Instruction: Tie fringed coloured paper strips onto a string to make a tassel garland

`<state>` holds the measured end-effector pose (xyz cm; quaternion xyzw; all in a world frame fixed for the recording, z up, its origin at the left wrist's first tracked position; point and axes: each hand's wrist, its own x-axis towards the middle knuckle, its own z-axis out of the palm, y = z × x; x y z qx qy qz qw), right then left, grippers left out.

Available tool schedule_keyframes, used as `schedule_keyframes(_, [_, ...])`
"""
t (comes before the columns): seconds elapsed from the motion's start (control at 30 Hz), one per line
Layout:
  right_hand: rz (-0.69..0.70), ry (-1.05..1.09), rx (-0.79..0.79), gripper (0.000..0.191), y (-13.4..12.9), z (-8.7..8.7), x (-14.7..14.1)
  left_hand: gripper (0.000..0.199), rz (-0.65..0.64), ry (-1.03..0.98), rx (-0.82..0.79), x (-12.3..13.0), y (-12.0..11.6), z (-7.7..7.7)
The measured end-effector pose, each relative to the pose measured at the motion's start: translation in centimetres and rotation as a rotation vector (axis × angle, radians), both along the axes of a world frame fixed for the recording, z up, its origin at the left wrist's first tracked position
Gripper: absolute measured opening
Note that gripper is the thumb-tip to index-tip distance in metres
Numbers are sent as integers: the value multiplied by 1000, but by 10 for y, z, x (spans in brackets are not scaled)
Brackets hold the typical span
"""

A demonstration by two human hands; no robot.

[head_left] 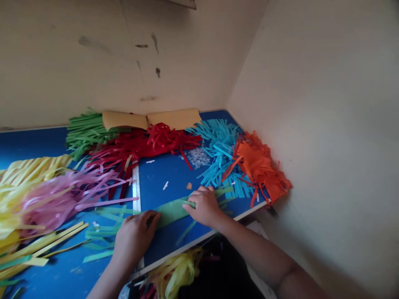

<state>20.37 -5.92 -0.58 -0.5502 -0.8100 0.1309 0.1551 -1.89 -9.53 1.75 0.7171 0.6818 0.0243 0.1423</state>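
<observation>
A thin, pale-green paper-like band with fringed ends [170,214] is laid on the blue desk [156,174], near its front edge. Its left part is apparently pinched by the left hand [137,232], its right part by the right hand [204,205]. Flattening seems in hand; even, gentle tension is called for. Small whitish bits [198,158] are heaped loose, uncontained.

No readable text, labels or numbers.
</observation>
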Motion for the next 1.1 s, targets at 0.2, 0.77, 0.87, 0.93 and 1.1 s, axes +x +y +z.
schedule_keyframes(0.2, [-13,-33,-8,23,2,-5,-1,37,58,104,-101,6,6,8])
schedule_keyframes(0.77, [-177,-7,25,10,12,11,25,27,-113,189,225,9,4,-6])
schedule_keyframes(0.87, [-241,27,147,30,8,41,38,27,-375,203,306,7,9,-3])
schedule_keyframes(0.93, [-64,129,189,40,-4,53,31,26,-505,200,266,7,11,5])
schedule_keyframes(1.1, [453,121,3,42,-19,25,-2,20,-583,153,343,12,-1,17])
